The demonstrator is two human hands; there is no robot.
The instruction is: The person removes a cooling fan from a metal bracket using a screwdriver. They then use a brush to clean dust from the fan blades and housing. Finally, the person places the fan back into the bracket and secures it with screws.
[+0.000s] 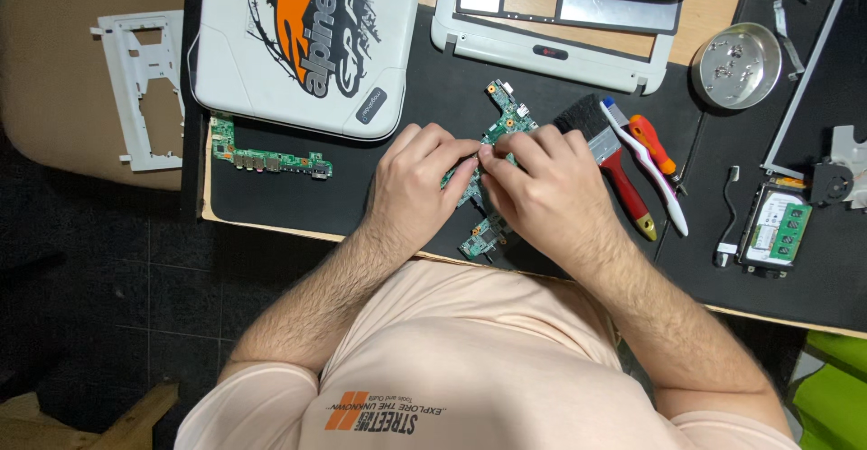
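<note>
Seen from above, the left hand [417,182] and right hand [540,185], both hands closed in a fingertip pinch, grip a green circuit board [502,127] lying mid-tabletop on a black mat [433,98]. A white laptop lid [307,44], a narrow green board [269,157], a paintbrush [607,159] and a round metal dish [736,65] surround it. Dark floor tiles [108,296] lie below the wooden tabletop [713,8].

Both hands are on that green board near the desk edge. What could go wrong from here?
1. The green circuit board overhangs the desk's front edge; with the left hand and right hand pressing mid-board, it may flex or slip off.
2. The metal dish of small parts sits near the right arm; a sweep might spill it.
</note>
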